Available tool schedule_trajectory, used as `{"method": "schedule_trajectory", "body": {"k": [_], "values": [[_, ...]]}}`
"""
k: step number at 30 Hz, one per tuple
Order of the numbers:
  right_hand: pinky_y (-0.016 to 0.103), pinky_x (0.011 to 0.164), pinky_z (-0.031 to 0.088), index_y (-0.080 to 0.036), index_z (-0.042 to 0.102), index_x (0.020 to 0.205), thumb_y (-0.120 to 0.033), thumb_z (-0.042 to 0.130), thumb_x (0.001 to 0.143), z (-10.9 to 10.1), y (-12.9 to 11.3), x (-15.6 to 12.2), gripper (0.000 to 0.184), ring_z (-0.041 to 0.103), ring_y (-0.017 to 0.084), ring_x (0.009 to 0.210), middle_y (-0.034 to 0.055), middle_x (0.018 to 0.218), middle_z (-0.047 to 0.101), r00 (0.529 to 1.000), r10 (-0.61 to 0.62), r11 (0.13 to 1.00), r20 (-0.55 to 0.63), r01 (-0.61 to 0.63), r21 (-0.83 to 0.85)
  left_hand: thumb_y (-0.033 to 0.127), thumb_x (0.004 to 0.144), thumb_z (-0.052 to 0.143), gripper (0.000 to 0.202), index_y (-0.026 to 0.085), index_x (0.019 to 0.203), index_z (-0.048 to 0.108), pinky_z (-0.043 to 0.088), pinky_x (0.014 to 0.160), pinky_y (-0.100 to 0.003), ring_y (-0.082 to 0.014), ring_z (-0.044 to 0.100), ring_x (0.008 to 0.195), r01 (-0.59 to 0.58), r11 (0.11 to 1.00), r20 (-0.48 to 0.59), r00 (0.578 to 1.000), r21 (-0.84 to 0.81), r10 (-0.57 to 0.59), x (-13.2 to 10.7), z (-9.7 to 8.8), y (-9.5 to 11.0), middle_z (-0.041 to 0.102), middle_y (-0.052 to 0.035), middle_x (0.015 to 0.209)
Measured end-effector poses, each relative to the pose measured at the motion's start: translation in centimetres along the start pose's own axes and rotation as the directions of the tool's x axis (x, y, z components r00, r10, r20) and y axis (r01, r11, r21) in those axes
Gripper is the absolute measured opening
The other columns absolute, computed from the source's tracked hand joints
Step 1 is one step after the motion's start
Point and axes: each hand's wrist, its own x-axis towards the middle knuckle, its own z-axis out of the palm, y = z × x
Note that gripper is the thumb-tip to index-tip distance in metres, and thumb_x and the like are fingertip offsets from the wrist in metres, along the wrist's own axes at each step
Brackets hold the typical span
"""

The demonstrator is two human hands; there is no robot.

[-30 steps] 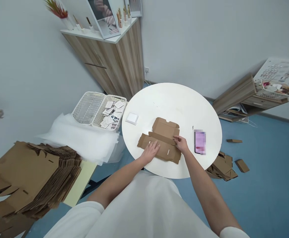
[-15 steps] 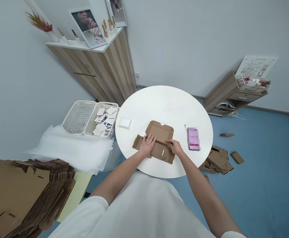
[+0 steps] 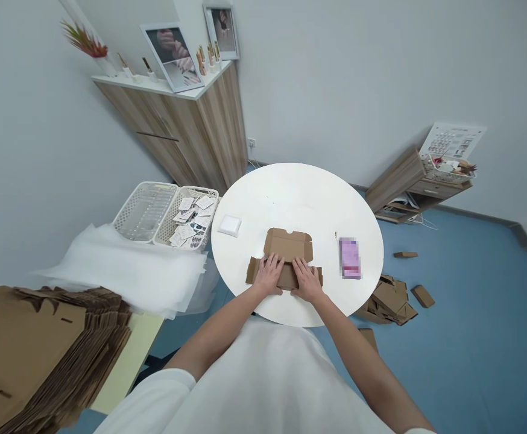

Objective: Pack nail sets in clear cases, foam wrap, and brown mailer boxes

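A partly folded brown cardboard box (image 3: 287, 246) lies on the round white table in front of me, its wide notched flap spread out on the far side. My left hand (image 3: 269, 275) is on the left of its near section, fingers over the fold and thumb by the near edge. On the right of the same section, my right hand (image 3: 307, 279) grips it in a similar way. Side tabs stick out past both hands. The palms hide part of the near panel.
On the white table (image 3: 290, 193) are a white square packet (image 3: 230, 225) and a phone with a blurred pink screen (image 3: 350, 258). Stacked cardboard blanks (image 3: 28, 343), white sheets (image 3: 123, 259) and a basket of cards (image 3: 193, 218) stand at left. Folded boxes (image 3: 392, 298) lie on the floor at right.
My right hand has shifted left and down from the box's right side, closer to my left hand. The near panel now looks folded up into a narrower section, with a tab out at right.
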Motion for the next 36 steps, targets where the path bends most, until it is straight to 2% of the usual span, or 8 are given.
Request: {"method": "schedule_trajectory", "body": {"k": [4,7,8,12,17,24,29,36], "values": [[0.05,0.099,0.012,-0.025,0.0,0.136,-0.038,0.065,0.06,0.2,0.2,0.5,0.1,0.002,0.027,0.131,0.0071,0.144,0.006,1.0,-0.003,1.0,0.015,0.003,0.007,0.06,0.054,0.061,0.103,0.018,0.134,0.013,0.012,0.1,-0.049,-0.0341,0.004,0.129,0.214,0.968,-0.124,0.965,-0.13,-0.23,-2.7,-0.3,-2.4,0.008,-0.0159,0.142],[0.049,0.098,0.013,-0.025,0.001,0.136,-0.039,0.065,0.06,0.3,0.4,0.9,0.1,0.001,0.026,0.131,0.0074,0.144,0.005,1.0,-0.006,1.0,0.011,0.005,0.024,0.054,0.071,0.048,0.081,0.015,0.133,0.014,0.024,0.097,-0.046,-0.0317,0.019,0.126,0.485,0.829,-0.114,0.84,-0.28,-0.53,-4.5,0.2,-4.7,0.019,-0.0181,0.138],[0.049,0.099,0.014,-0.025,0.0,0.136,-0.038,0.065,0.06,0.3,0.4,1.0,0.101,0.001,0.026,0.131,0.0073,0.144,0.006,1.0,-0.008,0.999,0.006,0.008,0.034,0.049,0.074,0.047,0.074,0.013,0.132,0.019,0.026,0.096,-0.043,-0.0297,0.026,0.124,0.504,0.803,-0.078,0.83,-0.319,-0.552,-4.9,0.5,-5.4,0.028,-0.0181,0.134],[0.043,0.099,0.017,-0.025,-0.003,0.136,-0.033,0.066,0.059,0.3,0.3,1.5,0.103,0.001,0.024,0.131,0.006,0.144,0.006,1.0,-0.022,0.997,-0.006,0.022,0.074,0.027,0.073,0.052,0.056,0.011,0.124,0.033,0.035,0.09,-0.03,-0.0205,0.045,0.109,0.422,0.783,0.004,0.881,-0.456,-0.473,-5.0,1.1,-6.5,0.05,-0.0121,0.115],[0.041,0.1,0.017,-0.024,-0.002,0.136,-0.027,0.064,0.058,0.4,0.2,1.7,0.102,0.001,0.022,0.132,0.0051,0.144,0.007,1.0,-0.02,0.995,-0.011,0.021,0.099,0.015,0.074,0.046,0.04,0.015,0.114,0.044,0.043,0.073,-0.024,-0.0139,0.056,0.084,0.492,0.659,0.114,0.841,-0.569,-0.529,-3.6,0.7,-5.9,0.06,-0.0043,0.093],[0.042,0.099,0.018,-0.024,-0.001,0.136,-0.028,0.064,0.059,0.7,-0.5,1.7,0.101,0.0,0.024,0.132,0.0046,0.145,0.003,1.0,-0.015,0.991,0.0,0.015,0.135,0.021,0.078,0.044,0.027,0.016,0.105,0.045,0.043,0.074,-0.024,-0.0153,0.056,0.094,0.483,0.64,0.135,0.847,-0.597,-0.514,-2.5,0.2,-4.3,0.058,-0.0082,0.108],[0.043,0.1,0.018,-0.023,0.0,0.136,-0.033,0.066,0.058,0.9,-1.0,1.7,0.103,-0.002,0.025,0.131,0.0068,0.144,0.006,1.0,-0.013,0.988,-0.011,0.014,0.157,0.04,0.081,0.043,0.033,0.018,0.106,0.04,0.044,0.074,-0.026,-0.0163,0.058,0.094,0.459,0.668,0.143,0.87,-0.586,-0.472,-2.4,0.0,-3.6,0.057,-0.0092,0.11],[0.041,0.102,0.015,-0.022,-0.001,0.137,-0.042,0.07,0.053,0.6,-0.6,1.0,0.111,0.001,0.027,0.131,0.0078,0.144,0.006,0.993,-0.114,0.98,0.002,0.113,0.163,0.033,0.079,0.045,0.021,0.018,0.095,0.047,0.042,0.069,-0.026,-0.0177,0.059,0.088,0.506,0.746,0.171,0.859,-0.432,-0.483,-1.8,-0.8,-4.5,0.064,-0.0063,0.095]]}}
